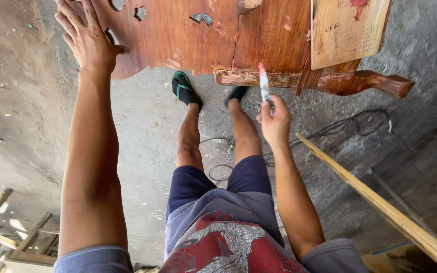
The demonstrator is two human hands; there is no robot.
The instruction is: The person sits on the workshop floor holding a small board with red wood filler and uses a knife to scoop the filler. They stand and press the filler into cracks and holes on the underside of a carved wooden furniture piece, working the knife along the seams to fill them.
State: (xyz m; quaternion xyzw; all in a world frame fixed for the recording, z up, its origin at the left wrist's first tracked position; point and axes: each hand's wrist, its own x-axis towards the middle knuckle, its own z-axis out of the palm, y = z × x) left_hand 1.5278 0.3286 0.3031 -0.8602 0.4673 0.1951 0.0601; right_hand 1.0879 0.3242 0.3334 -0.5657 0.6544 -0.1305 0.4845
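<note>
A large reddish-brown carved wooden furniture panel (188,35) with grey filler patches stands in front of me at the top of the head view. My left hand (88,38) lies flat on its left part, fingers spread, steadying it. My right hand (275,121) grips a narrow putty knife (264,83) smeared with reddish filler, blade tip up against the panel's lower edge near a vertical crack (234,50). My legs and feet in dark sandals (184,90) stand below the panel.
A curved furniture leg (375,83) juts out at the right. A paler board (347,30) leans on the panel's top right. A long light wooden strip (380,202) runs diagonally at the right. Black cables (345,126) lie on the concrete floor. Wooden frames (6,237) sit at lower left.
</note>
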